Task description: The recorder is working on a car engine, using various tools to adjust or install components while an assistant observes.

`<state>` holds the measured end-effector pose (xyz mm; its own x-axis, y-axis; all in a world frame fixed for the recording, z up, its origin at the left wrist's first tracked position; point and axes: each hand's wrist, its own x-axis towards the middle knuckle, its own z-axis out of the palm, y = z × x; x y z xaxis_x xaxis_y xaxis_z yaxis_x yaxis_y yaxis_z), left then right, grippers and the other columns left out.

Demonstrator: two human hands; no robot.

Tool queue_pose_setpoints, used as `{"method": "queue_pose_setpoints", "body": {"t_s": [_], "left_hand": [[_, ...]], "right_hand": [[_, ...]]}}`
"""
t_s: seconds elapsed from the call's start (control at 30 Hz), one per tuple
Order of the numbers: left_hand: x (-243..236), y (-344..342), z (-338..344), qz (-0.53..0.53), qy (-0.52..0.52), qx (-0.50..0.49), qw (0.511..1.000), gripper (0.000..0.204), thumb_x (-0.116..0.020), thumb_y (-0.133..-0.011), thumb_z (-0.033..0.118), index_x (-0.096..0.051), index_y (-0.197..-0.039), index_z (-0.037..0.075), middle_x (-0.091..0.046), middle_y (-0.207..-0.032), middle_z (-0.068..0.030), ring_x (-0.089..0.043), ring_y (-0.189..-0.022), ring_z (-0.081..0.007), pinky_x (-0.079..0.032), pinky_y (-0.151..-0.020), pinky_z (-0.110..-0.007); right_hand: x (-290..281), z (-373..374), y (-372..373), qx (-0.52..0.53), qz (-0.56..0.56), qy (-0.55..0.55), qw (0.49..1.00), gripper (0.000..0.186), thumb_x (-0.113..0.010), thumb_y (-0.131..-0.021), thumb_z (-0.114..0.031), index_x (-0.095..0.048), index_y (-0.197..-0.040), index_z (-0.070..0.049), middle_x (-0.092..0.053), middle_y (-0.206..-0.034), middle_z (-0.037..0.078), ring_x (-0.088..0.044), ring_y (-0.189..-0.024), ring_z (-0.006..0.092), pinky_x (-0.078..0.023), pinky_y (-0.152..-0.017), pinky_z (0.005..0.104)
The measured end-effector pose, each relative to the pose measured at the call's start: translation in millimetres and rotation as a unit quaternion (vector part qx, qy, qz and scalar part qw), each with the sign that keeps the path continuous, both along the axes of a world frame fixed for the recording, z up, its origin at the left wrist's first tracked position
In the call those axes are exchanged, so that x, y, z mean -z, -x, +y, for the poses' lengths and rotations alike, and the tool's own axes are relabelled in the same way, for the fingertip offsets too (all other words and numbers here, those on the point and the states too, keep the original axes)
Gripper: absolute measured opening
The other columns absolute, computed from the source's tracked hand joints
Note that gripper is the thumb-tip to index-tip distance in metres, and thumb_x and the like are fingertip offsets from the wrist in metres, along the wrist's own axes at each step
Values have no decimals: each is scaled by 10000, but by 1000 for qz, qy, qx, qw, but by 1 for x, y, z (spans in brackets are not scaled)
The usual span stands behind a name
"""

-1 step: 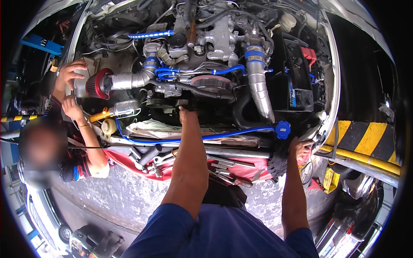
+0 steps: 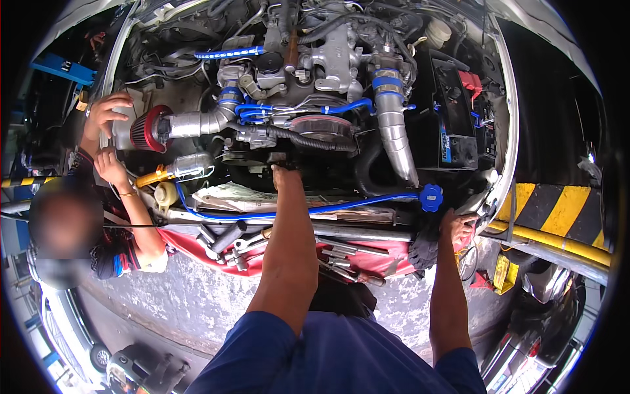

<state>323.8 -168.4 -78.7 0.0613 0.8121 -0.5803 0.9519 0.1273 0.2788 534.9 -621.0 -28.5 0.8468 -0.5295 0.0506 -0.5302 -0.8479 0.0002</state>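
My left hand reaches low into the engine bay, below the grey pulley housing and the ribbed black hose; its fingers are closed, and what they hold is hidden. My right hand rests with fingers apart on the front right edge of the car, beside a bunched black cloth. A blue hose with a blue cap crosses the front. Below it, several sockets, bars and wrenches lie on a red cloth.
At left a co-worker has both hands by the red air filter and fender, near a yellow-handled lamp. The battery sits at right. A yellow-and-black striped lift stands beyond; cars are behind me.
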Motion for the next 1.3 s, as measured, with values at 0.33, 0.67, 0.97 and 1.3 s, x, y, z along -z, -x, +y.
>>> {"method": "queue_pose_setpoints", "body": {"t_s": [0.33,0.67,0.97,1.3], "left_hand": [[-12,-2,-1,-51,42,-9,998,538,-674,-907,341,-566,-1345,49,-648,-1305,-151,-641,-1187,-293,-524,-986,-389],[28,0,9,34,33,15,999,635,-663,-912,375,-483,-1446,82,-549,-1447,-140,-541,-1333,-297,-468,-1079,-399],[23,-1,10,81,48,197,976,658,-658,-918,395,-459,-1476,108,-519,-1488,-125,-523,-1352,-288,-464,-1087,-397],[9,19,29,146,50,420,894,653,-719,-873,367,-517,-1446,127,-547,-1457,-139,-532,-1344,-285,-471,-1089,-385]], "right_hand": [[-2,-9,-2,1,-9,-13,1000,1133,-588,-835,-622,85,-1615,-150,-224,-1532,392,-264,-1444,498,-303,-1078,685],[-5,2,3,4,6,16,1000,1082,-579,-856,-575,37,-1619,-118,-274,-1525,345,-315,-1425,470,-344,-1045,663],[-86,23,36,-136,-108,-167,970,835,-608,-918,-498,-259,-1562,-97,-411,-1480,300,-394,-1379,458,-341,-1113,527],[-45,373,144,-489,410,-416,648,746,-601,-937,-576,-573,-1294,78,-634,-1217,317,-624,-1124,464,-493,-956,425]]}}
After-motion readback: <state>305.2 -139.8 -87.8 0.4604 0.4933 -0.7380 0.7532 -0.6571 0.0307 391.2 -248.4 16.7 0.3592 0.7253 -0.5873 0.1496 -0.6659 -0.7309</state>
